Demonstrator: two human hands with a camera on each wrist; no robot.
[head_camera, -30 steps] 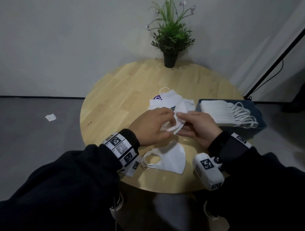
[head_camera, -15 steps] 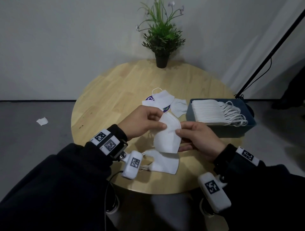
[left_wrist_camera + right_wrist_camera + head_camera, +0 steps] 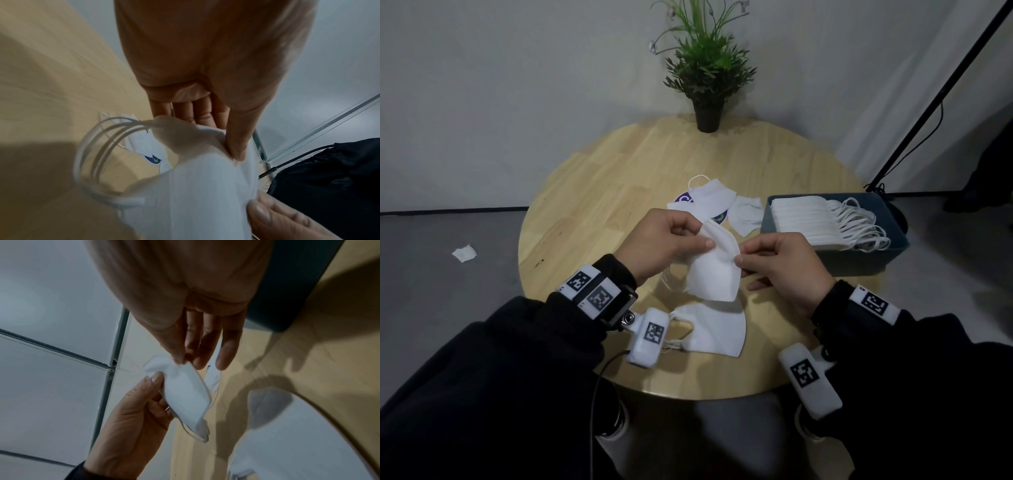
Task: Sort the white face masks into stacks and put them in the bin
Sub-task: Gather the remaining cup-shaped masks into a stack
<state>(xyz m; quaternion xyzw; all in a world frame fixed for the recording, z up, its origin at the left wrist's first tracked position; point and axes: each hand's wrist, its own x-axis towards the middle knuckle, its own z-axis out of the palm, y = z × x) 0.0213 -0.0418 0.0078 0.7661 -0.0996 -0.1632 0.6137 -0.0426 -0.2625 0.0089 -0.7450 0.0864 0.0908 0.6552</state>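
Both hands hold one folded white face mask (image 3: 714,270) up above the round wooden table (image 3: 599,192). My left hand (image 3: 671,240) pinches its upper left edge between thumb and fingers; in the left wrist view the mask (image 3: 195,186) fills the lower frame with its ear loops (image 3: 92,154) hanging left. My right hand (image 3: 774,260) pinches the mask's right edge, and the right wrist view shows the thumb tip on the mask (image 3: 185,391). A flat stack of masks (image 3: 709,332) lies on the table below. More loose masks (image 3: 714,198) lie behind. The blue bin (image 3: 859,260) at the right holds a row of masks (image 3: 808,219).
A potted plant (image 3: 707,68) stands at the table's far edge. A black stand pole (image 3: 935,96) leans at the right, behind the bin. A scrap of white paper (image 3: 464,253) lies on the grey floor at the left.
The mask has been lifted off the loose pile and turned upright between both hands. My hands have drawn slightly nearer, above the stack at the table's front.
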